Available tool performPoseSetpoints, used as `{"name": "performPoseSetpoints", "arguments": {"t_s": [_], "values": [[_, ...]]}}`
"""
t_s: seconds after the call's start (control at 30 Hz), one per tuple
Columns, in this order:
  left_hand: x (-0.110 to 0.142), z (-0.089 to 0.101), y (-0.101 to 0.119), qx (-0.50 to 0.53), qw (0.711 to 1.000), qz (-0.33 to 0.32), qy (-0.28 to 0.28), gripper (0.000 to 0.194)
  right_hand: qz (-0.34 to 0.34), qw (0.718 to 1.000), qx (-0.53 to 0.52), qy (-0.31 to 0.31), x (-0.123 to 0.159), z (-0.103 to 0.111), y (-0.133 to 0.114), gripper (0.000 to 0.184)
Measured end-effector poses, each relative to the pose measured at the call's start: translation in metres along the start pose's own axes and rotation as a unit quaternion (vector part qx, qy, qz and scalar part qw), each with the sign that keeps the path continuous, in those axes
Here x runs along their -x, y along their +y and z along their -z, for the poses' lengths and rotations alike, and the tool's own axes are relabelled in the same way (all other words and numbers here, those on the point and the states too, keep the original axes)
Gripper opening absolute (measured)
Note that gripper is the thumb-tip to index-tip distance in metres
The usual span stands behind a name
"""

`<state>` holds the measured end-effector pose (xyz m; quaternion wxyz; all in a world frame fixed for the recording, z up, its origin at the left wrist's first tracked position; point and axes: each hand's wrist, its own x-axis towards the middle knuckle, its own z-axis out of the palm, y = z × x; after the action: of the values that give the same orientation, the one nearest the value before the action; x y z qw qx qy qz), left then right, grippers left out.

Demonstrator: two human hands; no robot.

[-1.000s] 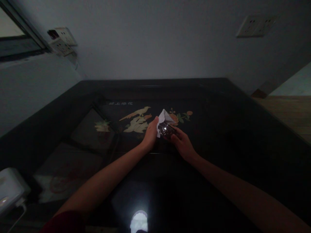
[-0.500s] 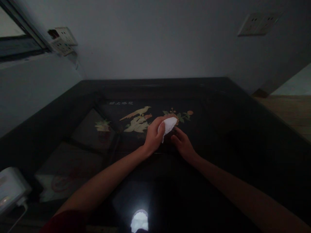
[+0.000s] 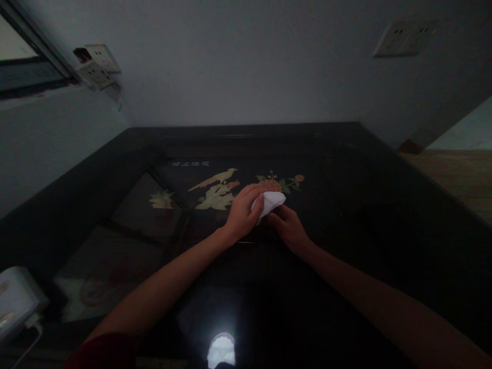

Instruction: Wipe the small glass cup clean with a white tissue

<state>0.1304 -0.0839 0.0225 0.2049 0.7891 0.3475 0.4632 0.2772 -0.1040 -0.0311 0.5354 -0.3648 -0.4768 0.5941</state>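
My left hand (image 3: 245,209) is closed around a folded white tissue (image 3: 272,201), its thumb pressed against the near side. The tissue's free end sticks out to the right, over the fingertips of my right hand (image 3: 291,228). Those fingers are curled in a pinch just below the tissue. What they hold is hidden and too dark to make out. Both hands are over a glossy black tabletop (image 3: 246,287), in front of its inlaid picture of a bird (image 3: 217,179) and flowers (image 3: 269,183).
Behind the table rises a pale wall with sockets (image 3: 407,38) at the right and a socket cluster (image 3: 98,66) at the left. A white device (image 3: 19,302) with a cable lies at the near left. Wooden floor (image 3: 457,174) shows at the right.
The tissue has tilted down and shifted slightly right, over the right fingertips. My left fingers have flattened over it. My right hand has hardly moved.
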Motion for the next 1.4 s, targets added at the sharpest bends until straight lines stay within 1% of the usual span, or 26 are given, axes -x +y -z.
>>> {"name": "performPoseSetpoints", "arguments": {"t_s": [0.07, 0.13, 0.2, 0.27, 0.33, 0.37, 0.43, 0.47, 0.53, 0.6, 0.63, 0.7, 0.77, 0.83, 0.93, 1.0, 1.07, 1.13, 1.23, 1.3, 1.4], "values": [[0.000, -0.003, -0.001, 0.066, 0.996, 0.060, 0.030, 0.035, -0.009, 1.000, -0.019, -0.001, 0.000, 0.000, 0.000, 0.045], [-0.001, -0.006, -0.005, 0.137, 0.979, 0.142, 0.055, 0.034, -0.017, 0.999, -0.030, -0.002, 0.000, 0.000, 0.001, 0.050], [-0.002, -0.009, -0.009, 0.206, 0.947, 0.235, 0.077, 0.031, -0.020, 0.999, -0.041, -0.002, -0.001, 0.000, 0.002, 0.051], [-0.003, -0.011, -0.013, 0.271, 0.907, 0.308, 0.097, 0.028, -0.024, 0.998, -0.051, -0.010, 0.000, 0.000, 0.002, 0.052], [-0.004, -0.014, -0.015, 0.324, 0.873, 0.348, 0.112, 0.025, -0.025, 0.998, -0.059, -0.018, 0.000, 0.000, 0.001, 0.054], [-0.004, -0.015, -0.016, 0.336, 0.865, 0.353, 0.115, 0.025, -0.024, 0.998, -0.061, -0.023, 0.000, 0.000, 0.000, 0.054], [-0.004, -0.016, -0.016, 0.331, 0.869, 0.349, 0.119, 0.025, -0.022, 0.998, -0.059, -0.027, 0.000, -0.001, 0.000, 0.055], [-0.003, -0.016, -0.015, 0.317, 0.877, 0.340, 0.119, 0.026, -0.021, 0.998, -0.057, -0.027, 0.000, -0.001, 0.000, 0.055], [-0.001, -0.014, -0.013, 0.264, 0.910, 0.301, 0.110, 0.029, -0.020, 0.998, -0.053, -0.027, -0.001, -0.001, 0.000, 0.055], [0.002, -0.011, -0.009, 0.187, 0.950, 0.234, 0.090, 0.032, -0.017, 0.998, -0.053, -0.024, -0.001, -0.001, 0.001, 0.055], [0.003, -0.010, -0.007, 0.139, 0.969, 0.190, 0.077, 0.034, -0.017, 0.998, -0.055, -0.021, -0.001, -0.001, 0.002, 0.053], [0.005, -0.008, -0.004, 0.045, 0.993, 0.099, 0.050, 0.035, -0.017, 0.998, -0.055, -0.011, -0.001, 0.000, 0.003, 0.049], [0.005, -0.007, -0.003, -0.033, 0.999, 0.019, 0.025, 0.033, -0.017, 0.999, -0.046, 0.004, -0.002, 0.000, 0.004, 0.043], [0.005, -0.006, -0.003, -0.090, 0.995, -0.043, 0.005, 0.031, -0.015, 0.999, -0.023, 0.018, -0.002, 0.001, 0.004, 0.038], [0.003, -0.003, -0.002, -0.153, 0.982, -0.112, -0.018, 0.030, 0.001, 0.999, 0.016, 0.033, -0.003, 0.003, 0.005, 0.034], [0.003, -0.001, 0.000, -0.182, 0.973, -0.141, -0.032, 0.031, 0.019, 0.998, 0.042, 0.031, -0.003, 0.004, 0.005, 0.032], [0.002, -0.001, 0.001, -0.182, 0.972, -0.145, -0.033, 0.031, 0.028, 0.998, 0.055, 0.027, -0.003, 0.004, 0.004, 0.031], [0.001, -0.001, 0.002, -0.152, 0.981, -0.121, -0.023, 0.030, 0.017, 0.998, 0.046, 0.027, -0.003, 0.003, 0.002, 0.030], [0.001, -0.003, 0.001, -0.082, 0.995, -0.059, 0.001, 0.031, -0.009, 1.000, 0.005, 0.020, -0.002, 0.001, 0.001, 0.032], [0.001, -0.004, 0.000, -0.025, 0.999, -0.014, 0.016, 0.033, -0.022, 0.999, -0.027, 0.010, -0.001, 0.000, 0.001, 0.039], [0.001, -0.006, -0.003, 0.080, 0.993, 0.080, 0.040, 0.035, -0.033, 0.998, -0.055, -0.003, -0.001, 0.001, 0.002, 0.047]]}}
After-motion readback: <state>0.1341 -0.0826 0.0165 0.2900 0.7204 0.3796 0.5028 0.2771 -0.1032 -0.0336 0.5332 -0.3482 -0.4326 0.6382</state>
